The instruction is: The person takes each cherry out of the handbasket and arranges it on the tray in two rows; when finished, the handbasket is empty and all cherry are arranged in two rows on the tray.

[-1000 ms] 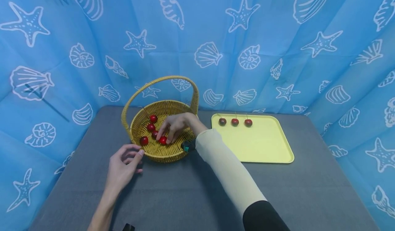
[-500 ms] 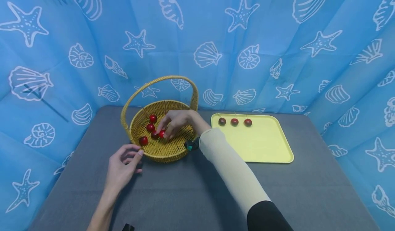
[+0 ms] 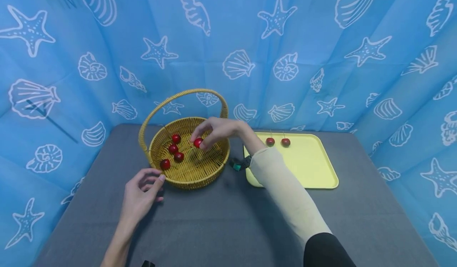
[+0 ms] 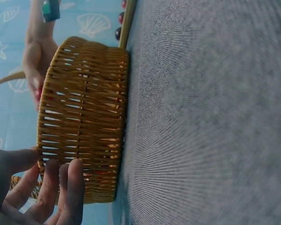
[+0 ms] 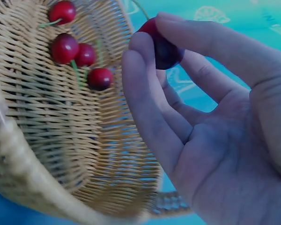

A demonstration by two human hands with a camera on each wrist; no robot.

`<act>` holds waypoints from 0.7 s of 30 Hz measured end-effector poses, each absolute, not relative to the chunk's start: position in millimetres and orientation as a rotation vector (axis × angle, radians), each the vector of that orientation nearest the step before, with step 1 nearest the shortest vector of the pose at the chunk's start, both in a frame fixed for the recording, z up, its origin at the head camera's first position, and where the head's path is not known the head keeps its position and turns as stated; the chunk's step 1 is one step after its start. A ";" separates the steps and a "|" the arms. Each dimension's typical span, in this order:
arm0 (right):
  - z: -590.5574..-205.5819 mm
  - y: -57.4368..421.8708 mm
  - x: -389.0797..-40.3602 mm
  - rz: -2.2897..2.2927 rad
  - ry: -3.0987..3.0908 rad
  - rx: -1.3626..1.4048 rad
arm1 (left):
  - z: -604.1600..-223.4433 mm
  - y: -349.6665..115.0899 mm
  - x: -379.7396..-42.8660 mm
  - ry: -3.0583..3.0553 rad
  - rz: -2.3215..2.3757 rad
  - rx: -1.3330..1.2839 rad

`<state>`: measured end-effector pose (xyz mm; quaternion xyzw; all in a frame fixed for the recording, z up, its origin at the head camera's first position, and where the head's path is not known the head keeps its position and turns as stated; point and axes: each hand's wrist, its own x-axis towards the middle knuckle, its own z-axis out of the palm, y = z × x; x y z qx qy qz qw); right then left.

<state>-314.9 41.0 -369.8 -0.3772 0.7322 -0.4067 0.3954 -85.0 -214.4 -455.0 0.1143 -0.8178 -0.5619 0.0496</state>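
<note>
My right hand [image 3: 217,130] pinches a red cherry [image 3: 198,142] between thumb and fingertips, above the wicker basket [image 3: 194,184]. In the right wrist view the cherry [image 5: 166,49] looks dark on one side, with a green stem rising from it. Several other cherries [image 3: 173,148] lie on the left part of the basket floor. At the basket's near left rim, my left hand [image 3: 141,191] holds on; in the left wrist view its thumb is at the rim and its fingers [image 4: 75,187] lie along the outer wall.
Right of the basket lies a yellow tray [image 3: 307,168] with cherries [image 3: 285,142] along its far edge, partly hidden by my right forearm. The basket's tall handle [image 3: 178,94] arches up behind. A grey cloth [image 3: 200,227] covers the table, and a blue shell-print curtain [image 3: 228,29] hangs behind.
My right hand has lifted the cherry off the basket floor and moved it up and to the right. The forearm now covers part of the tray. The left hand stays at the rim.
</note>
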 end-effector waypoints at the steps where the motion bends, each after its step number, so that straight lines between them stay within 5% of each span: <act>1: -366.2 45.5 -314.2 -1.035 1.863 -0.975 | -455.5 -214.8 -85.1 -2.496 -1.712 0.349; 21: -328.9 167.4 -300.0 -1.210 2.102 -0.861 | -454.7 -215.3 -84.4 -2.493 -1.715 0.319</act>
